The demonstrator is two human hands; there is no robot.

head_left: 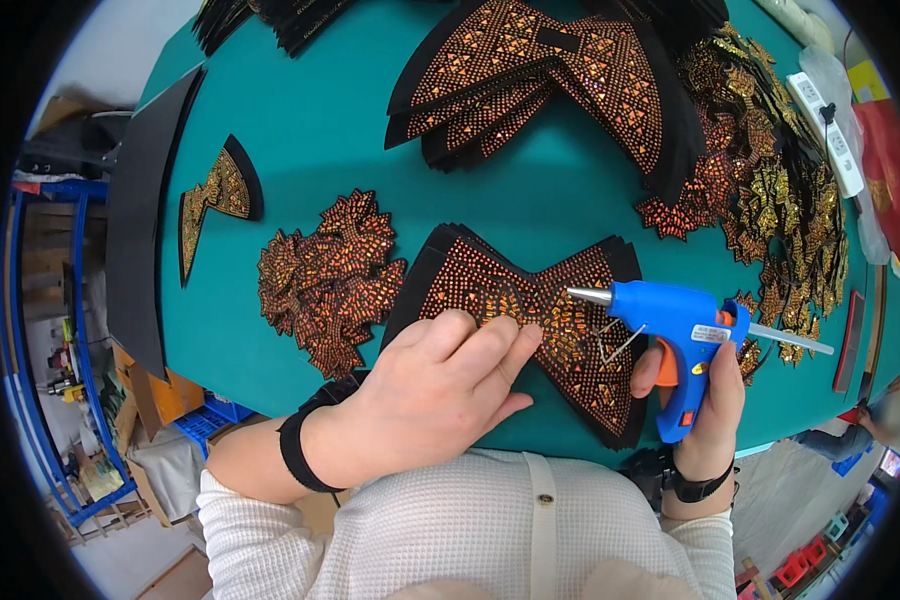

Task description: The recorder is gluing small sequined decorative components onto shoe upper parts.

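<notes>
A stack of black bow-shaped pieces (610, 270), studded with orange-gold stones, lies in front of me. A smaller jagged, studded appliqué (562, 345) sits over the top piece's narrow middle. My left hand (450, 375) has its fingers curled and pressed together on that appliqué, which hides part of it. In my right hand (710, 400) is a blue hot glue gun (665, 310) with an orange trigger. Its metal nozzle points left, above the bow's right half. A clear glue stick (790, 337) sticks out of its back, and a wire stand hangs beneath.
Left of the stack is a pile of studded appliqués (330, 280); more gold ones (770, 190) are heaped at right. Further bows (530, 80) lie at the back. A single studded piece (215, 195) rests near a black board (145, 220). A white power strip (825, 135) lies along the right edge.
</notes>
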